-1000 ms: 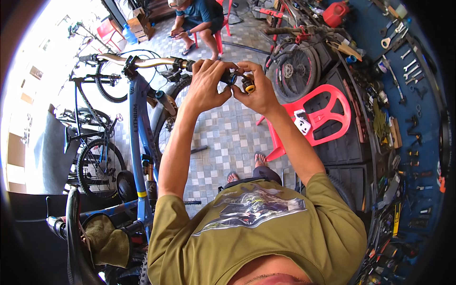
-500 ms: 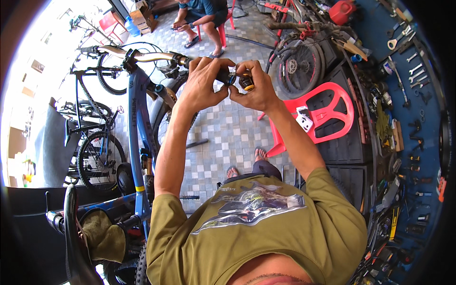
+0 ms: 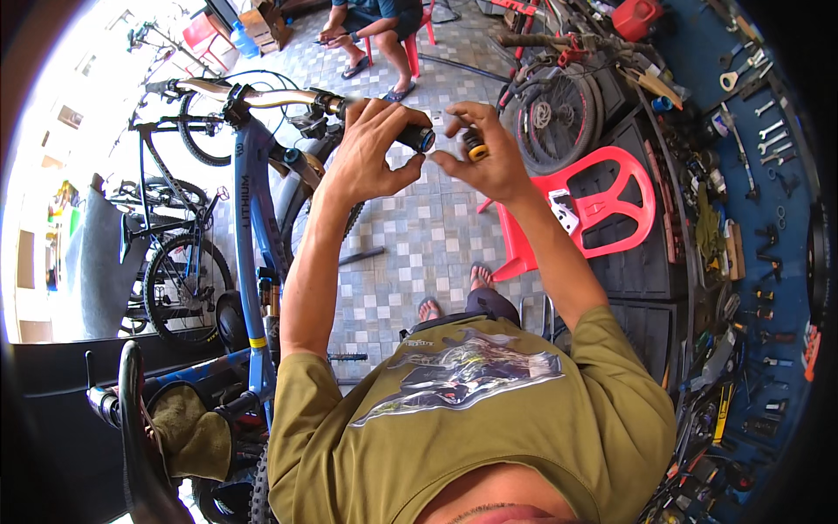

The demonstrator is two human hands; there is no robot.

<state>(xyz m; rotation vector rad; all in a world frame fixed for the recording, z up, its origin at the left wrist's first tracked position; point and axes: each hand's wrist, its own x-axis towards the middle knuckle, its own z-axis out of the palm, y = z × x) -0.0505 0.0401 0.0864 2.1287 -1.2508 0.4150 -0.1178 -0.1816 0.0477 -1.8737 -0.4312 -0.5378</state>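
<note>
My left hand (image 3: 371,148) is wrapped round the black handlebar grip (image 3: 415,138) at the right end of the bronze-coloured handlebar (image 3: 278,98). The grip's round end sticks out past my fingers. Just right of it, my right hand (image 3: 497,162) holds a small black-and-yellow tool handle (image 3: 475,145) in its curled fingers, while thumb and forefinger stand apart. A gap separates that hand from the grip's end. The rest of the tool is hidden in the palm. The handlebar belongs to a blue bicycle frame (image 3: 253,201) on my left.
A red plastic chair (image 3: 642,196) with a white package (image 3: 563,212) stands at right. Behind it are a bicycle wheel (image 3: 554,127) and a blue tool wall (image 3: 759,201). A seated person (image 3: 375,22) is ahead. More bicycles (image 3: 179,271) stand at left.
My right hand has drawn away to the right from the grip's end, and its thumb and forefinger have opened. My left hand stays on the grip.
</note>
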